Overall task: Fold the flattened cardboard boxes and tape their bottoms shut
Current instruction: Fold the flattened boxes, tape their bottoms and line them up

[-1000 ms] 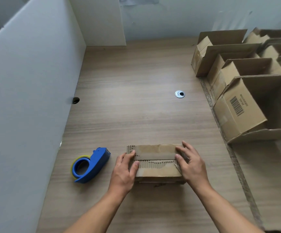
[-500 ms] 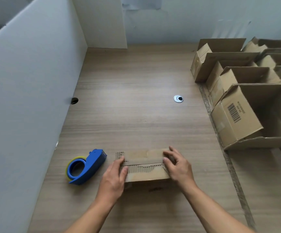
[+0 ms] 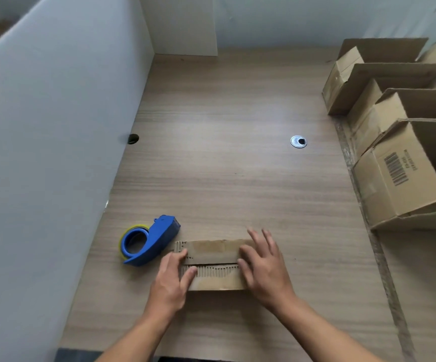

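Palm-down, near each other: left hand (image 3: 171, 283), right hand (image 3: 264, 273).

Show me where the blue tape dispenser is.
Head view: the blue plastic tape dispenser lies on the wooden table, lower left, beside the small brown cardboard box.
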The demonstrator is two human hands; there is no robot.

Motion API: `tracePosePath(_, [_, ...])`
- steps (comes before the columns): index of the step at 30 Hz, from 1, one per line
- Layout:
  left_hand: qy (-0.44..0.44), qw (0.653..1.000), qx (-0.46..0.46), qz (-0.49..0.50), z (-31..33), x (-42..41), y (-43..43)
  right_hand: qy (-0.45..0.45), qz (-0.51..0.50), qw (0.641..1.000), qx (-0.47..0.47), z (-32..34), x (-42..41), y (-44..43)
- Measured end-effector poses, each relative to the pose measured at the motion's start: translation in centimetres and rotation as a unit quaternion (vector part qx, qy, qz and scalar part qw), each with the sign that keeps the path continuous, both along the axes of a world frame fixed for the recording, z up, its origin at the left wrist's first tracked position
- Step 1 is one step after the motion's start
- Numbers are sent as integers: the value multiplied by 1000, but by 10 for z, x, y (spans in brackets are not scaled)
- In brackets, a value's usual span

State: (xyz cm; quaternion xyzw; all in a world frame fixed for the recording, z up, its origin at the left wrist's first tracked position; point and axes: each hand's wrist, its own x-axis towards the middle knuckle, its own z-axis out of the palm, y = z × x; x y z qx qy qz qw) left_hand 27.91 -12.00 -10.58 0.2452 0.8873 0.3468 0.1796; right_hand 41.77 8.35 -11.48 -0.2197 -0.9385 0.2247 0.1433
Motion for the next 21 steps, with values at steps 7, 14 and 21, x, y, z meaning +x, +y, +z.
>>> tracePosePath(7, [-19, 999, 33, 13, 10, 2, -5, -61, 120, 981, 139, -11, -8, -31])
tracePosePath(14, [176, 983, -39, -24, 27, -50, -27, -25, 98, 985, 143, -9, -12, -29])
tracePosePath(21, [75, 952, -291, -59, 23, -86, -19, -30, 91, 990, 108, -5, -16, -30])
